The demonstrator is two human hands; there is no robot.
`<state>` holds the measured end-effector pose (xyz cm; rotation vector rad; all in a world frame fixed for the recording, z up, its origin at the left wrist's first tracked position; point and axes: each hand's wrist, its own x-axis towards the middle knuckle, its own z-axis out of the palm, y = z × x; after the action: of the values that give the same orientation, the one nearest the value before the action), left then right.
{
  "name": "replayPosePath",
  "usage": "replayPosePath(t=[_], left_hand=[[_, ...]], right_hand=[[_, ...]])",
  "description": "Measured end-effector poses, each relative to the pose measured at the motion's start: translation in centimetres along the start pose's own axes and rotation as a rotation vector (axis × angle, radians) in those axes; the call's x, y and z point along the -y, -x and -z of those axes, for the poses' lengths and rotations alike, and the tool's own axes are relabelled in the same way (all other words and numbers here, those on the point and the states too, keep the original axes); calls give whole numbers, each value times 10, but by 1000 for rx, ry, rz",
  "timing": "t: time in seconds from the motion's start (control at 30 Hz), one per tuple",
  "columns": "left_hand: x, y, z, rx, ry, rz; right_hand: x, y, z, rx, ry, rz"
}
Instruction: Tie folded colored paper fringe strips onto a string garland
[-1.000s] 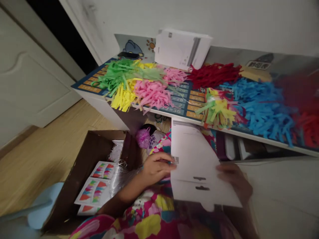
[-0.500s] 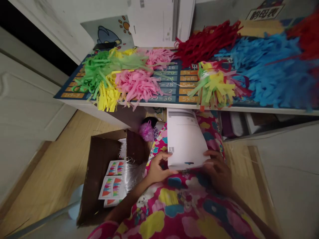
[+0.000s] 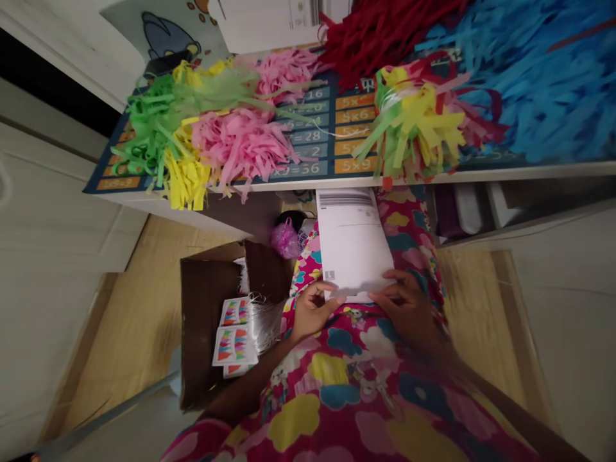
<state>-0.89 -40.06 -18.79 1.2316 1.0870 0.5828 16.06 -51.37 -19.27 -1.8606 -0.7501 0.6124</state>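
On my lap lies a white printed packet [image 3: 356,244], its long side pointing away from me and its far end at the desk edge. It has grey bars at the far end and a small grey square near its lower left corner. My left hand [image 3: 312,309] grips that near left corner, fingers on top and thumb at the near edge. At the near right corner my right hand [image 3: 407,308] pinches the packet, thumb along the same edge. The near edge looks folded up between both thumbs. What lies under the packet is hidden.
Paper-strip tassels in pink [image 3: 240,144], green [image 3: 154,128], red [image 3: 380,38], blue [image 3: 543,96] and mixed colours [image 3: 418,128] cover the desk [image 3: 308,151]. Left of my legs stands a cardboard box [image 3: 202,321] with picture cards [image 3: 235,345] and silvery string [image 3: 264,321].
The near edge of the packet, flat with a dark slot showing before, now looks folded up. My right thumb has come inward along it. The view has shifted downward and closer.
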Motion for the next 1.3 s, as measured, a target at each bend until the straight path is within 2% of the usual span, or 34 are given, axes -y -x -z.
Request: replayPosePath(t=[0.3,0.43,0.53,0.8,0.9,1.0,1.07,1.17,1.3], left_hand=[[11,-2,-5,-41,-108,65],[12,-2,-9,-84,-86,11],[11,-3,-11,-102,-36,-45],[19,-3,-15,-183,59,-97],[17,-2,-12,-143,21,-129],[13,-2,-7,-38,-149,-128],[9,-3,-4,52,-227,-78],[3,-6,-2,154,-224,35],[-3,-7,-3,192,-202,113]], right_hand=[[-5,-10,-6,69,111,-10],[-4,-14,-6,99,149,-38],[1,-14,-5,175,141,-80],[7,-14,-5,275,175,-110],[6,-15,-4,302,184,-94],[6,-15,-2,311,151,-73],[6,-15,-1,321,130,-72],[8,-15,-1,348,117,-75],[8,-16,-2,367,83,-75]])
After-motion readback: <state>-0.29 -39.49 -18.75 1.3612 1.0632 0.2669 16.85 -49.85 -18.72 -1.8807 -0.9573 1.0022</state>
